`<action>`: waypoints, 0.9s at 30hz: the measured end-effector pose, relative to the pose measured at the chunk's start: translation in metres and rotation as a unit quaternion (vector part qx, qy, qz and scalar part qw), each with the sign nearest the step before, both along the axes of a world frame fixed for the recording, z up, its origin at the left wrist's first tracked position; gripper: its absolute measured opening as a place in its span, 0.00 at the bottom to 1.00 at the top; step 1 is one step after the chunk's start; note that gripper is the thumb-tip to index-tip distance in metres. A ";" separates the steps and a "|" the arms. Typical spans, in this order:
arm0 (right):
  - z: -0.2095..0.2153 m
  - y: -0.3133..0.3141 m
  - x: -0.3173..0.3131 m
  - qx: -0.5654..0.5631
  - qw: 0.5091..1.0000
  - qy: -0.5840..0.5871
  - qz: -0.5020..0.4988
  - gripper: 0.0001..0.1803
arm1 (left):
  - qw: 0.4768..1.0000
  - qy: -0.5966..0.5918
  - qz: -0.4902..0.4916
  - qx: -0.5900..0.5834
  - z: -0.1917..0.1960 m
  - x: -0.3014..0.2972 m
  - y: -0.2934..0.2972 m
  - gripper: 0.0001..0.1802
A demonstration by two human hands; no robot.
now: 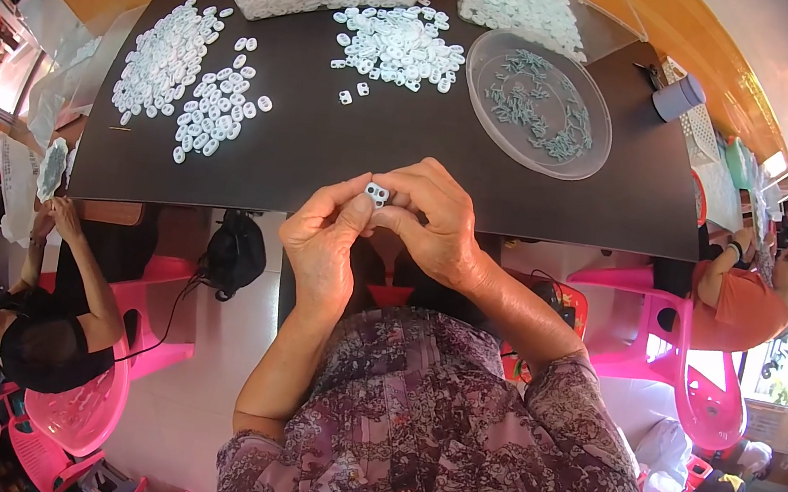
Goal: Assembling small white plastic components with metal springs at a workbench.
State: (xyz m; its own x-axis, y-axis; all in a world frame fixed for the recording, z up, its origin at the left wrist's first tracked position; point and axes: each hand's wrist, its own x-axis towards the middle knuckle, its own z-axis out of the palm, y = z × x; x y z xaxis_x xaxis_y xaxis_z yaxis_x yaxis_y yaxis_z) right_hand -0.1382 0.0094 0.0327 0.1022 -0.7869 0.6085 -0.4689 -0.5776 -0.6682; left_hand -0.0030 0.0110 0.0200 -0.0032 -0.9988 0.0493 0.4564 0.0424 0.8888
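Just in front of the table's near edge, my two hands meet fingertip to fingertip around a small white plastic piece with two dark round holes (377, 191). My left hand (323, 242) pinches it between thumb and fingers from the left. From the other side my right hand (435, 220) closes on it with thumb and forefinger. Whether a second small part sits between the fingertips I cannot tell. Beyond my hands, a pile of similar white pieces (400, 46) lies on the dark table (327, 153), with two loose ones nearer me.
Two more heaps of white oval pieces (168, 57) lie at left. At right, a round clear tray (488, 137) holds small grey-green parts. Clear bins (320, 17) of white pieces line the back, near a grey-lidded cup (677, 99). Co-workers (54, 331) sit on pink chairs at both sides.
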 end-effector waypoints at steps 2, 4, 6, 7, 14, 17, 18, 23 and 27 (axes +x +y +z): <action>0.001 0.001 0.000 0.003 1.000 0.000 -0.001 0.17 | 1.000 -0.004 -0.009 -0.016 0.000 0.004 0.000 0.11; 0.002 0.003 0.001 0.007 1.000 0.000 -0.001 0.17 | 0.999 -0.007 -0.019 -0.032 0.000 0.005 -0.001 0.11; 0.002 0.004 0.002 0.029 0.999 -0.027 0.004 0.17 | 0.999 -0.019 -0.011 -0.047 0.000 0.005 -0.002 0.11; 0.003 0.005 0.003 0.029 0.999 -0.028 0.003 0.17 | 0.999 -0.020 -0.012 -0.048 -0.001 0.005 -0.002 0.11; 0.009 0.008 0.008 0.046 0.998 -0.049 -0.007 0.16 | 0.998 -0.005 -0.006 -0.063 0.000 0.005 0.000 0.10; 0.007 0.008 0.007 0.048 0.997 -0.053 -0.003 0.16 | 0.998 0.001 -0.013 -0.059 0.002 0.006 0.000 0.10; 0.006 0.007 0.008 0.043 0.997 -0.059 -0.002 0.16 | 0.998 0.007 -0.017 -0.054 0.002 0.006 0.000 0.11; 0.006 0.007 0.010 0.015 0.998 -0.064 -0.001 0.16 | 0.997 -0.017 -0.007 -0.073 -0.001 0.005 0.001 0.12; 0.005 0.009 0.012 -0.012 0.999 -0.044 -0.017 0.17 | 0.994 -0.025 0.043 -0.092 -0.006 -0.002 0.006 0.13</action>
State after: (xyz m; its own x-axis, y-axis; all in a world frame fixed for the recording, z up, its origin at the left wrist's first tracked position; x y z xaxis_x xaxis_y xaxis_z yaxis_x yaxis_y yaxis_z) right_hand -0.1261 0.0183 0.0377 0.0201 -0.7747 0.6320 -0.4285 -0.5779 -0.6946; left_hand -0.0050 0.0173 0.0142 0.0757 -0.9693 0.2342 0.3986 0.2447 0.8839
